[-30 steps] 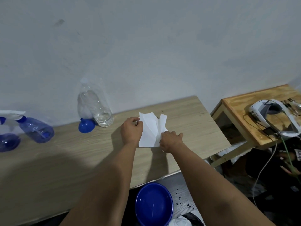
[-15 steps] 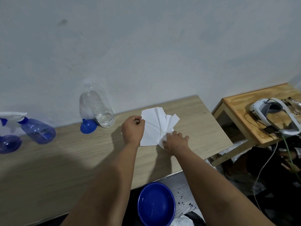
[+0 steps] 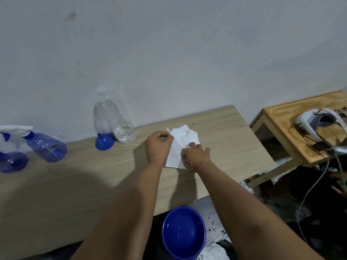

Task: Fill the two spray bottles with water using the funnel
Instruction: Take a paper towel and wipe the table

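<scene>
1. The blue funnel (image 3: 104,143) sat on the tabletop (image 3: 225,139) well to the left of both hands' fingers, touching the clear water bottle (image 3: 117,121).
2. The funnel rested mouth-down, its spout pointing up and slightly left; the two spray bottles (image 3: 32,149) stood farther left, nozzles pointing left.
3. The left hand (image 3: 158,146) pinched the upper left edge of a white tissue (image 3: 180,147) between curled fingers; the right hand (image 3: 195,156) gripped its right side, fingers curled on the sheet.
4. Against half a second earlier, the tissue was less spread out, and the right hand had shifted up onto it.
5. A blue bowl (image 3: 183,233) lay below the tabletop's near edge.
</scene>
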A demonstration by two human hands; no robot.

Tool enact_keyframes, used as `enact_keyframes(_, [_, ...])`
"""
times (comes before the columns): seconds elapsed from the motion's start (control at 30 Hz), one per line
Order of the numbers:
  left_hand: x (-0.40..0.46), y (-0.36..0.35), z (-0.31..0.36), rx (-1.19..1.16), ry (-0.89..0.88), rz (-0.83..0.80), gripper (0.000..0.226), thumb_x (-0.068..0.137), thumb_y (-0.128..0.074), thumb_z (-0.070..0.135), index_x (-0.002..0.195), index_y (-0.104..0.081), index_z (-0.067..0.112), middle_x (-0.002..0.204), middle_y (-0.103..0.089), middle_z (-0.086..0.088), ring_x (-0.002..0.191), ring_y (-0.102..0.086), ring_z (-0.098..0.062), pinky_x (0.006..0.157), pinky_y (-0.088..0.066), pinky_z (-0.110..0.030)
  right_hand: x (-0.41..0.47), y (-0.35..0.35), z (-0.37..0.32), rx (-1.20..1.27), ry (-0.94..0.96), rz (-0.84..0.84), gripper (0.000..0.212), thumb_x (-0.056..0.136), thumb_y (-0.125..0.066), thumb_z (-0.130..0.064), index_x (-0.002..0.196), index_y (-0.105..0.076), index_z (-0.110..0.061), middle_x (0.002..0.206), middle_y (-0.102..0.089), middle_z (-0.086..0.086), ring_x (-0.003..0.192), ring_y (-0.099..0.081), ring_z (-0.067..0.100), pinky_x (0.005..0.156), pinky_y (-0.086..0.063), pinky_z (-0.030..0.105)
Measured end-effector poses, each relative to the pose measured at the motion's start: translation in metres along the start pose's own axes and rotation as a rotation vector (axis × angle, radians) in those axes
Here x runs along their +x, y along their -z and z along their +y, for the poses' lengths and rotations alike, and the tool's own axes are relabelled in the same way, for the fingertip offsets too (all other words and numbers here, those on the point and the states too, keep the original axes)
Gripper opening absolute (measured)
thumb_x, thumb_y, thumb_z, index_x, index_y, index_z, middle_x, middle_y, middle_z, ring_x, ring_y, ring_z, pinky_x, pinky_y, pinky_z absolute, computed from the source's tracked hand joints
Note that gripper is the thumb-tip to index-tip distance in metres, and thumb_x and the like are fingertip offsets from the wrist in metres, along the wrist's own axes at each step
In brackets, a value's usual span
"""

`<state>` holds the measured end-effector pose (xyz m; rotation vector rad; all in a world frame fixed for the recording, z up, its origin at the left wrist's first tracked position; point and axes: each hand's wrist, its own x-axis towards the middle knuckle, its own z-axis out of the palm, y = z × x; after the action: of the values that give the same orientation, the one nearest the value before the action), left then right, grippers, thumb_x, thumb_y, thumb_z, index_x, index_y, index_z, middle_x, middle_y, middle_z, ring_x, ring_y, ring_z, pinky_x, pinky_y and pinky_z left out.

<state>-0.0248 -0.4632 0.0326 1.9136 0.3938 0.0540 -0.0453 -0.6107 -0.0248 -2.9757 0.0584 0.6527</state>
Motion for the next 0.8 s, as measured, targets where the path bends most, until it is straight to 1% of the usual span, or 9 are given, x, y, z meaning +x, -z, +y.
enact_keyframes(0.1, [0.004,0.003,0.001,-0.018,0.006,0.036,0.007,0.078,-0.072,0.021,0.082,-0.077,0.021,0.069,-0.07,0.015,0.067,-0.066,0.002,0.062,-0.048,-0.017,0.002,-0.002,0.0,-0.023,-0.076,0.011,0.038,0.101,-0.038,-0.031,0.131,-0.058,-0.018,0.133,-0.053,0.004,0.127,-0.049,0.031,0.107,-0.031,0.061])
enact_keyframes(0.17, [0.007,0.006,0.003,-0.021,0.004,0.049,0.007,0.077,-0.072,0.021,0.082,-0.077,0.02,0.068,-0.07,0.014,0.067,-0.065,0.001,0.061,-0.047,-0.016,0.002,-0.002,0.003,-0.045,-0.1,0.023,0.04,0.101,-0.038,-0.028,0.133,-0.058,-0.015,0.132,-0.055,0.004,0.127,-0.05,0.031,0.109,-0.029,0.062])
enact_keyframes(0.33, [0.009,0.013,0.013,-0.049,0.02,0.106,0.007,0.078,-0.071,0.022,0.083,-0.076,0.019,0.071,-0.07,0.012,0.067,-0.062,0.003,0.058,-0.041,-0.013,-0.001,0.006,0.015,-0.103,-0.162,0.015,0.041,0.099,-0.039,-0.018,0.137,-0.055,-0.015,0.135,-0.054,0.006,0.132,-0.047,0.032,0.113,-0.024,0.067])
enact_keyframes(0.47, [0.007,0.021,0.018,-0.02,0.016,0.071,0.006,0.079,-0.071,0.024,0.083,-0.074,0.022,0.075,-0.072,0.01,0.068,-0.061,0.005,0.058,-0.041,-0.014,-0.008,0.009,0.02,0.001,-0.149,0.032,0.042,0.103,-0.037,-0.025,0.143,-0.049,-0.025,0.13,-0.054,0.006,0.126,-0.051,0.032,0.107,-0.03,0.061])
enact_keyframes(0.53, [0.003,0.024,0.019,0.002,0.017,0.028,0.006,0.08,-0.07,0.024,0.084,-0.074,0.024,0.077,-0.073,0.012,0.068,-0.062,0.004,0.054,-0.04,-0.013,-0.014,0.01,0.021,0.128,-0.107,0.061,0.042,0.104,-0.037,-0.033,0.145,-0.047,-0.028,0.133,-0.054,0.007,0.126,-0.053,0.033,0.107,-0.036,0.057])
enact_keyframes(0.6, [-0.003,0.028,0.022,0.004,0.018,-0.006,0.005,0.081,-0.07,0.026,0.084,-0.074,0.025,0.078,-0.072,0.014,0.069,-0.063,0.003,0.049,-0.038,-0.01,-0.022,0.013,0.019,0.344,-0.081,0.128,0.043,0.105,-0.039,-0.038,0.147,-0.048,-0.031,0.138,-0.056,0.007,0.128,-0.055,0.032,0.107,-0.042,0.053])
enact_keyframes(0.63, [-0.005,0.03,0.023,0.001,0.013,-0.015,0.005,0.082,-0.07,0.027,0.084,-0.075,0.025,0.079,-0.072,0.014,0.071,-0.064,0.002,0.049,-0.039,-0.011,-0.027,0.016,0.017,0.464,-0.082,0.165,0.043,0.105,-0.041,-0.039,0.147,-0.051,-0.032,0.14,-0.057,0.006,0.128,-0.056,0.031,0.107,-0.044,0.051])
enact_keyframes(0.73, [-0.009,0.039,0.032,-0.035,-0.018,-0.042,0.006,0.082,-0.071,0.028,0.085,-0.076,0.026,0.085,-0.074,0.016,0.081,-0.067,-0.005,0.062,-0.046,-0.02,-0.042,0.031,0.003,0.766,-0.093,0.223,0.042,0.106,-0.048,-0.038,0.143,-0.059,-0.022,0.14,-0.062,0.005,0.123,-0.062,0.027,0.106,-0.048,0.042])
enact_keyframes(0.8, [-0.01,0.048,0.041,-0.091,-0.032,-0.083,0.006,0.08,-0.072,0.025,0.084,-0.076,0.028,0.086,-0.074,0.016,0.085,-0.07,-0.008,0.073,-0.055,-0.025,-0.053,0.047,-0.012,0.905,-0.109,0.209,0.042,0.106,-0.05,-0.038,0.139,-0.062,-0.016,0.138,-0.066,0.008,0.119,-0.064,0.026,0.104,-0.05,0.039])
